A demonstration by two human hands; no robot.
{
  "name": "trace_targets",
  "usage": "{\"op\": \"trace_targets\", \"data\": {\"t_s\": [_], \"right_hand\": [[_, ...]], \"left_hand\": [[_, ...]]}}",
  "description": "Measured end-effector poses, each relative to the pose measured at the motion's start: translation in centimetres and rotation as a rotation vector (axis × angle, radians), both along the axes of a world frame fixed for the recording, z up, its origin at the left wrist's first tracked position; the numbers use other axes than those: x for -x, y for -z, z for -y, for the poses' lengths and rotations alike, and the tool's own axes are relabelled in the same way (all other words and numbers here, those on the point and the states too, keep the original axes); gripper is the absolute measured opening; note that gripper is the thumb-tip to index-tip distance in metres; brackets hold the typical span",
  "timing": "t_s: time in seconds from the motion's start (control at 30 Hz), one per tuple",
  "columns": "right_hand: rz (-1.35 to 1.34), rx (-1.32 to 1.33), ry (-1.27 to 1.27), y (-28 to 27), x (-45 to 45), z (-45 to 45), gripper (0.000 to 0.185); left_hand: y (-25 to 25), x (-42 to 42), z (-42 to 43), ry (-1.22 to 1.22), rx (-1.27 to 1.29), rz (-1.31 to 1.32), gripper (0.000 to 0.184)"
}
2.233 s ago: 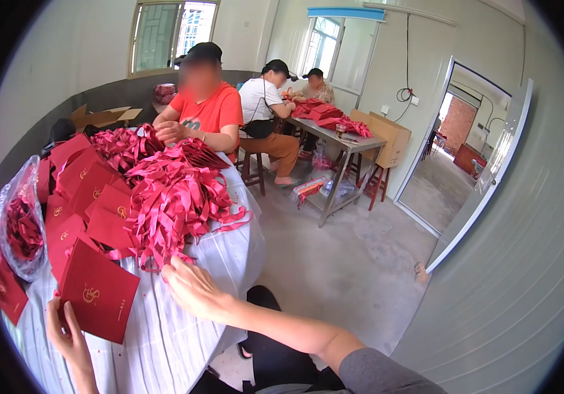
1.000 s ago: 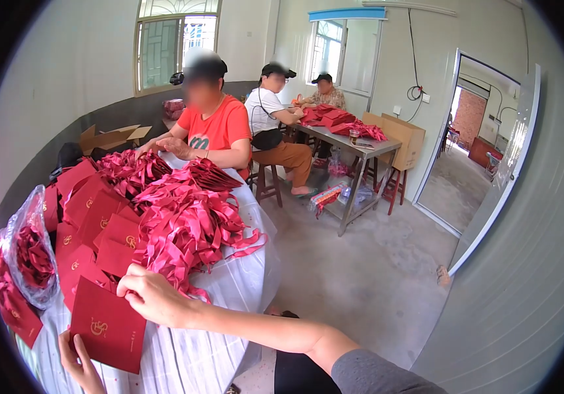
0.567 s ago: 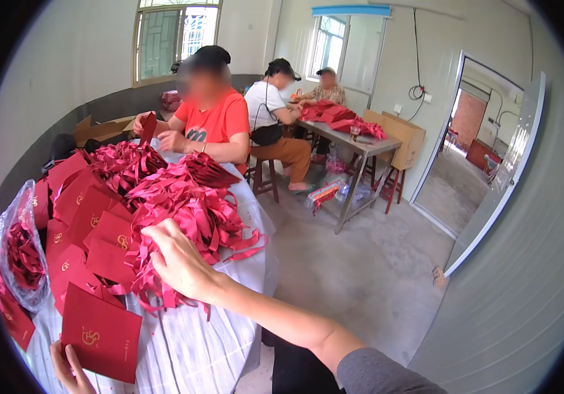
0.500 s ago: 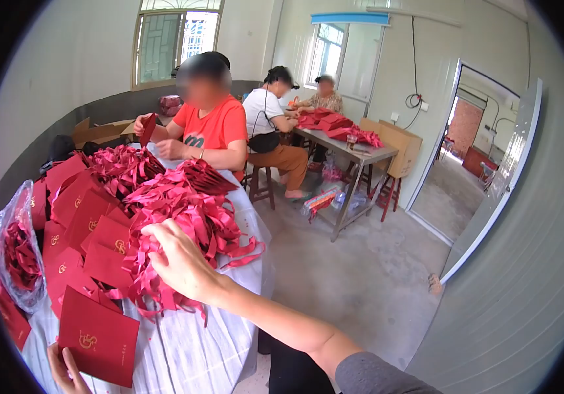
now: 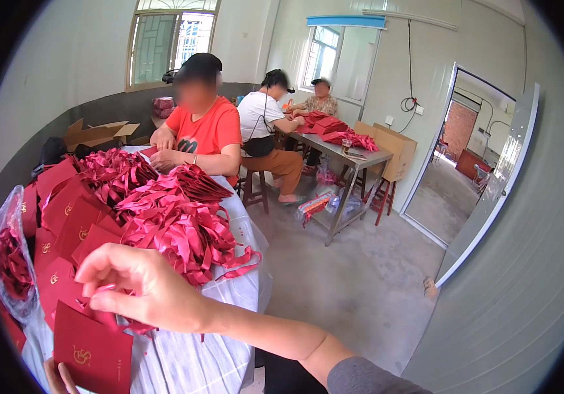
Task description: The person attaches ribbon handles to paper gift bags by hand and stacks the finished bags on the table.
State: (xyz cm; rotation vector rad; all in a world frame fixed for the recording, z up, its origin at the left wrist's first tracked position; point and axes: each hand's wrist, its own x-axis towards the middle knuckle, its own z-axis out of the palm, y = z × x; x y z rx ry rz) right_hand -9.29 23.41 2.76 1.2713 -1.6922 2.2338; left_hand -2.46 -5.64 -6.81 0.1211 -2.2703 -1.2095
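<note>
At the lower left, my left hand (image 5: 59, 377) grips a flat red paper bag (image 5: 91, 348) by its lower left side; a gold emblem is printed on it. My right hand (image 5: 141, 285) hovers just above the bag, its fingers curled and its thumb below them. A short, shiny piece of red ribbon (image 5: 106, 287) shows between these fingers, though its full length is hidden. Behind that hand, a heap of loose red ribbons (image 5: 177, 230) covers the table. More flat red bags (image 5: 59, 282) with gold emblems overlap to the left.
A clear plastic bag (image 5: 13, 262) of red ribbons sits at the left edge of the cloth-covered table (image 5: 229, 315). Across it, a person in a red shirt (image 5: 206, 131) handles red pieces. Two other people work at a metal table (image 5: 374, 156) near an open door (image 5: 492, 190).
My right hand has drawn back from the ribbon heap, toward me and left, over the held bag. My left hand keeps its hold. The person in red has lowered a red piece.
</note>
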Motion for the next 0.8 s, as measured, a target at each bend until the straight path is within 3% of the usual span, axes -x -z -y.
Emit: {"op": "trace_targets", "data": {"t_s": [0.1,0.37,0.47,0.57,0.8], "right_hand": [[-0.005,0.136,-0.045,-0.8,0.0,2.4,0.017],[-0.091,0.194,-0.093,-1.1,0.8,2.9,0.029],[0.175,0.212,-0.282,0.4,1.9,2.2,0.039],[0.323,0.264,-0.420,2.7,3.1,3.1,0.038],[0.446,0.119,-0.517,5.5,3.0,4.2,0.019]], "left_hand": [[0.2,0.2,0.1,-0.007,0.006,-0.004,0.037],[0.3,0.1,0.2,-0.018,0.126,-0.053,0.036],[1.1,0.3,1.6,-0.018,-0.014,0.032,0.035],[-1.0,-0.4,-0.3,-0.026,-0.071,0.053,0.035],[-3.0,-1.1,-0.2,-0.030,0.012,0.238,0.034]]}}
